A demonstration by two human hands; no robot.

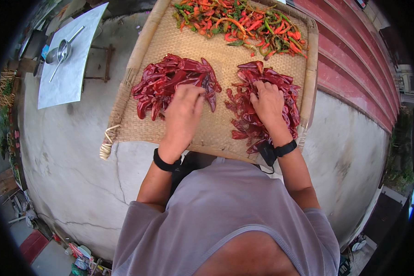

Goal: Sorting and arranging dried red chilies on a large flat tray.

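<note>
A shallow woven bamboo tray (158, 43) lies before me, with two heaps of dark red, wrinkled dried chilies on it. My left hand (185, 106) is at the near right side of the left heap (154, 85). Its fingers are curled together around a dried red chili near that edge, slightly blurred. Over the right heap (287, 103), my right hand (267, 100) has its fingers bent down among the dried chilies, gripping there; its fingertips are partly hidden. Fresher red and green chilies with stems (244, 25) cover the far end of the tray.
At the far left stands a pale-topped table (73, 64) with a metal ladle or strainer (63, 49) on it. Red steps (349, 50) rise at the right. Cracked concrete floor (73, 175) surrounds the tray, and a cord end (106, 149) hangs at its near left corner.
</note>
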